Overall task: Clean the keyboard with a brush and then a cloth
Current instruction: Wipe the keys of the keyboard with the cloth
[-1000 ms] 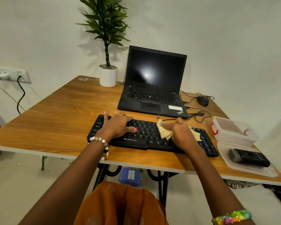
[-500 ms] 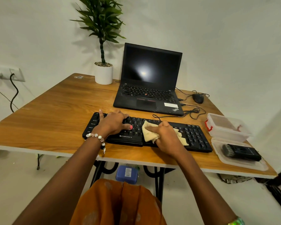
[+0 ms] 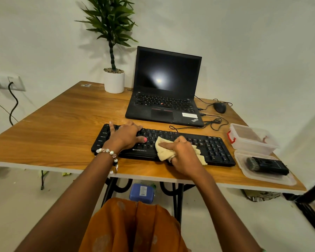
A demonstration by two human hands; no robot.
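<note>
Wooden desk (image 3: 62, 128) — cloth (image 3: 165, 149) seemingly under right hand (image 3: 185, 157)

Laptop (image 3: 164, 91), potted plant (image 3: 114, 77), mouse (image 3: 219, 107)

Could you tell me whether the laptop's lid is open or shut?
Open: the laptop shows its dark screen upright and its keys exposed.

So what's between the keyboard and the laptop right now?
In the head view, a strip of bare wooden table, crossed at its right by a thin black cable looping from the keyboard toward the laptop side. Nothing else lies there.
</note>
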